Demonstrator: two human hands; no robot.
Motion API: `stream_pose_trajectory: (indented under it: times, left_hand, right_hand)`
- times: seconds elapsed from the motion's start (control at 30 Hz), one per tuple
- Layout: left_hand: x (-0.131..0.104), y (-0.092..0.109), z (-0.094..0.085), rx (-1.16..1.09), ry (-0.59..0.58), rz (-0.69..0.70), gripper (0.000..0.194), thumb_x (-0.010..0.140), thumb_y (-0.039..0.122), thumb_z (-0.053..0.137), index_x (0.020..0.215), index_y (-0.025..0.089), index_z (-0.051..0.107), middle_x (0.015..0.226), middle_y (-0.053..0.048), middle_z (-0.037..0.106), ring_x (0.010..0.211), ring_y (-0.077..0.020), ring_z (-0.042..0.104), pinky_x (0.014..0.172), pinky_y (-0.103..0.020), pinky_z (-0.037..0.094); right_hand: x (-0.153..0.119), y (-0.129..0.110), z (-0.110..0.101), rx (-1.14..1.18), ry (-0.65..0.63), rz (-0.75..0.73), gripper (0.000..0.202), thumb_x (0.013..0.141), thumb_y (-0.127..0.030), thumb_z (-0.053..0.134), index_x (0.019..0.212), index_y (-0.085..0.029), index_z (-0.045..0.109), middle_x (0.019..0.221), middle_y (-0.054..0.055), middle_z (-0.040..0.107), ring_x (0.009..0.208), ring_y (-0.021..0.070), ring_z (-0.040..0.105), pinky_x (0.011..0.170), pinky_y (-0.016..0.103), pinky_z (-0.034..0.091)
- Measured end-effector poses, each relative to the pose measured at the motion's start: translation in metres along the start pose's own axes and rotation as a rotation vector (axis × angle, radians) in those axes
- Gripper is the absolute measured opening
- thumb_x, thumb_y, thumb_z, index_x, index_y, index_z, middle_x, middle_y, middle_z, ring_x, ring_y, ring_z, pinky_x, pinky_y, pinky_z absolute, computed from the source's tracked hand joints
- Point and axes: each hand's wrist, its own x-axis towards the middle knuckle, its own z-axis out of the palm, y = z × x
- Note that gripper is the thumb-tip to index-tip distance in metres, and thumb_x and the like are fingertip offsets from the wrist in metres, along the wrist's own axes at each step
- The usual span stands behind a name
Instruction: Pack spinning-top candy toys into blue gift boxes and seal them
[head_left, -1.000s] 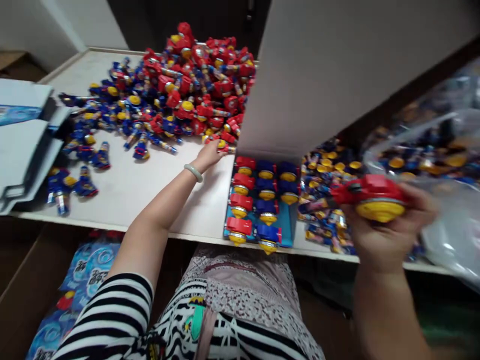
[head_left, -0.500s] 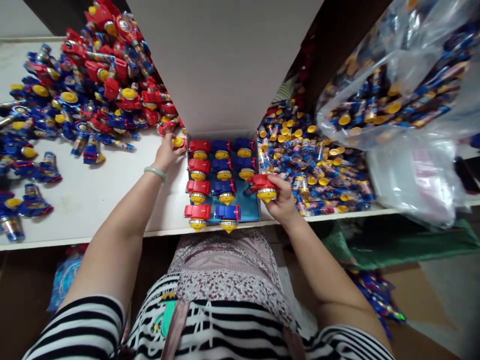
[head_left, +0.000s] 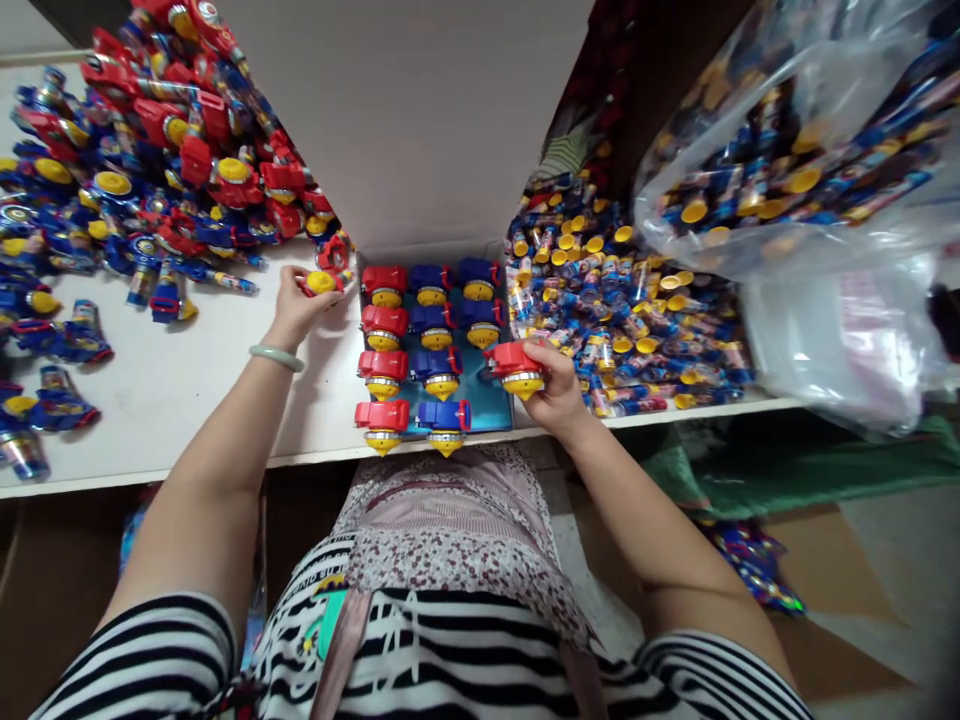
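Note:
My right hand (head_left: 556,388) is closed on a red toy with a yellow spinning top (head_left: 517,370), above the right column of an open display box (head_left: 491,405). Rows of red toys (head_left: 384,325) fill the box's left column, and blue toys (head_left: 433,322) stand in the middle and upper right, all with yellow tops facing me. Left of the box, my left hand (head_left: 295,305) grips a second red toy with a yellow disc (head_left: 322,283) just above the white table. One loose red toy (head_left: 332,250) lies beyond its fingertips.
A heap of red and blue toys (head_left: 172,150) covers the table's left side. Small yellow-capped tubes (head_left: 615,300) are spread right of the box, beside a clear plastic bag of tubes (head_left: 757,190). The box's tall white lid (head_left: 420,120) rises behind it.
My left hand has drawn slightly left, away from the box, with its red toy lifted. My right hand stays over the box's right column, still holding the other toy. The view has shifted slightly.

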Motion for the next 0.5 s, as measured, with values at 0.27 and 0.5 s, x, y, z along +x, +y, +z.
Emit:
stream_pose_trajectory:
  times: [0.27,0.5]
  left_hand:
    - [-0.005,0.011,-0.086,-0.426,0.240,0.292,0.084,0.028,0.040,0.090,0.099,0.025,0.048,0.097,0.005,0.055,0.078,-0.0122,0.054,0.056,-0.024,0.047]
    - [-0.043,0.056,-0.122,-0.667,0.304,0.612,0.079,0.033,0.062,0.082,0.100,0.026,0.061,0.105,0.002,0.058,0.087,-0.0160,0.057,0.082,-0.034,0.051]
  right_hand:
    - [0.001,-0.005,0.011,-0.048,-0.072,0.154,0.050,0.090,-0.032,0.060,0.138,-0.030,0.044,0.119,0.010,0.065,0.108,0.0255,0.067,0.092,0.043,0.057]
    - [0.010,-0.014,0.000,-0.218,-0.361,0.219,0.060,0.088,-0.020,0.060,0.145,-0.033,0.046,0.133,0.012,0.054,0.128,0.0327,0.052,0.107,0.057,0.045]
